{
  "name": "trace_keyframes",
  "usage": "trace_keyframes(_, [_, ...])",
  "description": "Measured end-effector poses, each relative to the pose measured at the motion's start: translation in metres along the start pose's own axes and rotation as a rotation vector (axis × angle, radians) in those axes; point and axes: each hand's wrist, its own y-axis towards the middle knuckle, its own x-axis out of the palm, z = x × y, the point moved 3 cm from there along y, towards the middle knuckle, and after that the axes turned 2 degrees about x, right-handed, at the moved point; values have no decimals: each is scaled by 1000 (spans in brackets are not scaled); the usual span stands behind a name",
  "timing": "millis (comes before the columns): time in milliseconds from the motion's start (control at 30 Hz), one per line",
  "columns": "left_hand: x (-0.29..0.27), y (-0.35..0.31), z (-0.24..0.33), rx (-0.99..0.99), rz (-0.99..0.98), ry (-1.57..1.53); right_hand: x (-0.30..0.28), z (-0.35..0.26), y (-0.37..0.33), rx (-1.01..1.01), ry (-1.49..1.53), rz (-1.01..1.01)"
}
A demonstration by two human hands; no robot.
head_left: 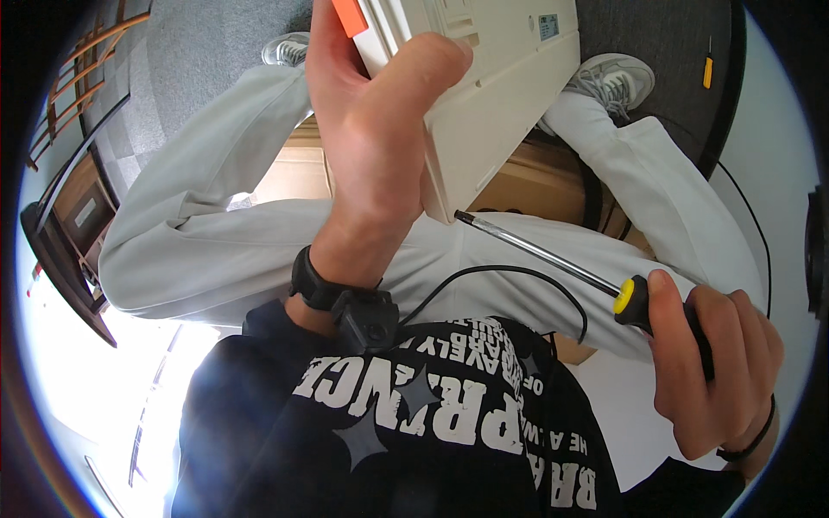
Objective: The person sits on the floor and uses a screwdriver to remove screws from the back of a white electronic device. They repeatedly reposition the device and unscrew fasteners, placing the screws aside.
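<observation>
My left hand grips an off-white plastic keyboard, thumb lying across its underside and the other fingers hidden behind it. The keyboard is tilted up, with a small label on its underside and an orange piece at its left edge. In my right hand is a screwdriver with a black and yellow handle, fingers wrapped round it. Its dark tip points left, right by the keyboard's lower corner; whether it touches I cannot tell.
A cardboard box stands between my legs, under the keyboard. On the dark mat at the far right lies a small tool with a yellow handle. A black cable runs from the device on my left wrist. Wooden furniture stands at the left.
</observation>
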Motion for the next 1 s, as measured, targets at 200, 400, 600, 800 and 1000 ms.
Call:
trace_keyframes(200, [-10, 4, -6, 50, -45, 191, -1, -5, 2, 20, 120, -36])
trace_keyframes(400, [5, -5, -2, 22, 2, -122, 2, -11, 0, 122, 228, -53])
trace_keyframes(600, [9, -6, 0, 23, -12, -136, 1, -11, 1, 257, 352, -89])
trace_keyframes(800, [8, -6, 1, 28, -20, -93, 8, -5, 3, 323, 495, -89])
trace_keyframes(1000, [9, -7, 6, 6, -16, -36, 16, 5, 1, 372, 640, -127])
